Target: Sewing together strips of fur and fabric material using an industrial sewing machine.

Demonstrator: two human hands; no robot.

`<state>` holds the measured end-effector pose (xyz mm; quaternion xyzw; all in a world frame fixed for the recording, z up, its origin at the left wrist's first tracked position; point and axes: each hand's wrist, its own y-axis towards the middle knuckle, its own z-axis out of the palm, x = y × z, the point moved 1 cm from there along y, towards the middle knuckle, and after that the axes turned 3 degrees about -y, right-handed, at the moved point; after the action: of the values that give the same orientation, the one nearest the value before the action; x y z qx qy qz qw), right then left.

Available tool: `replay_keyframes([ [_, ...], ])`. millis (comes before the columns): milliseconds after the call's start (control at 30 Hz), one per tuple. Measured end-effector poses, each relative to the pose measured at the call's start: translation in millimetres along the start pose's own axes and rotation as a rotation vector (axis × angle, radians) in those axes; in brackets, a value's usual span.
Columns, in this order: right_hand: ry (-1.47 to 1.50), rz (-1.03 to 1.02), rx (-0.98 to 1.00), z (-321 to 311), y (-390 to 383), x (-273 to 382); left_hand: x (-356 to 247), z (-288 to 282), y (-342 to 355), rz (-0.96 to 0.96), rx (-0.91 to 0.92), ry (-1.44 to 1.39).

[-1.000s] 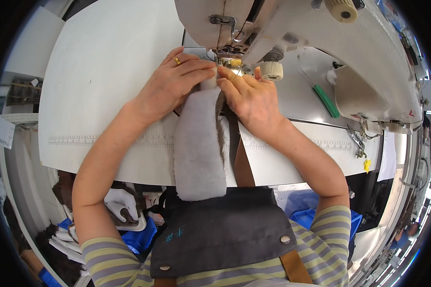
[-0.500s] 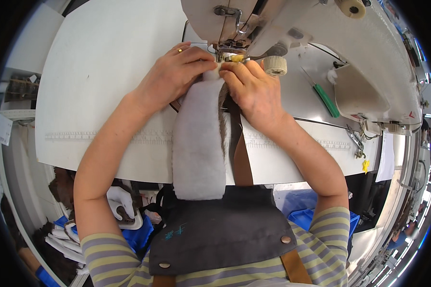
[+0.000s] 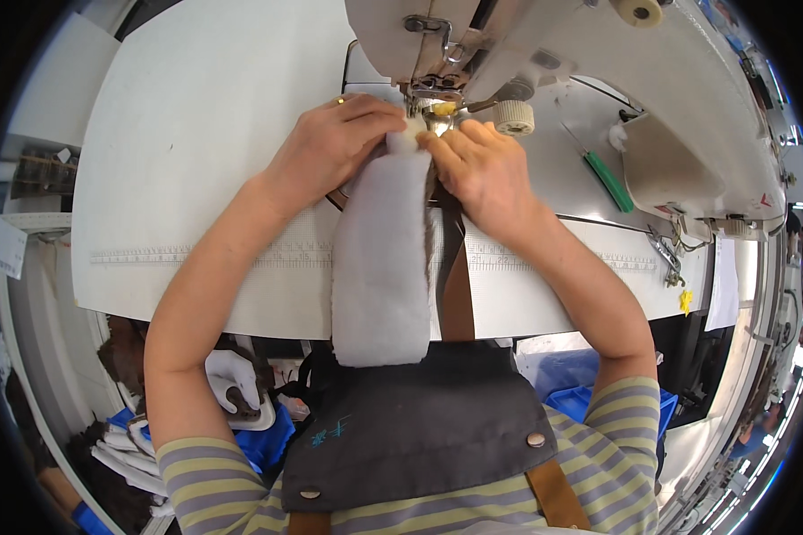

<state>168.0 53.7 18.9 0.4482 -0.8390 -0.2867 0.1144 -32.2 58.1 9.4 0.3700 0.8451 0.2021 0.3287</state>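
Observation:
My left hand has its bent fingers pressed on the narrow pale upper end of a white plush strip with brown fur along its right edge. My right hand pinches the same end from the right, just in front of the presser foot of a white sewing machine; the needle tip is too small to make out. The strip lies lengthwise toward my body, over the table's front edge. Beside it, under my right hand, a brown strap hangs down.
The white table has a printed ruler near its front. Right lie a green-handled tool, metal attachments and a paper sheet. Below left are white pieces and blue bins. A person is at far right.
Both hands have shifted slightly back from the presser foot toward me, still on the narrow end of the strip. The strip sits a little farther right in the picture.

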Motion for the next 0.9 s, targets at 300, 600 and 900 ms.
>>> replay_keyframes([
  [300, 0.475, 0.595, 0.240, -36.6, -20.2, 2.0, -48.4, -6.0, -13.3, -0.355, -0.133, 0.029],
  [600, 0.581, 0.705, 0.208, -63.6, -48.3, 37.0, -203.3, 18.3, -58.9, -0.609, 0.187, 0.266],
  [900, 0.971, 0.894, 0.272, -120.2, -85.2, 55.8, -197.7, -48.3, -71.2, -1.263, -0.055, -1.209],
])
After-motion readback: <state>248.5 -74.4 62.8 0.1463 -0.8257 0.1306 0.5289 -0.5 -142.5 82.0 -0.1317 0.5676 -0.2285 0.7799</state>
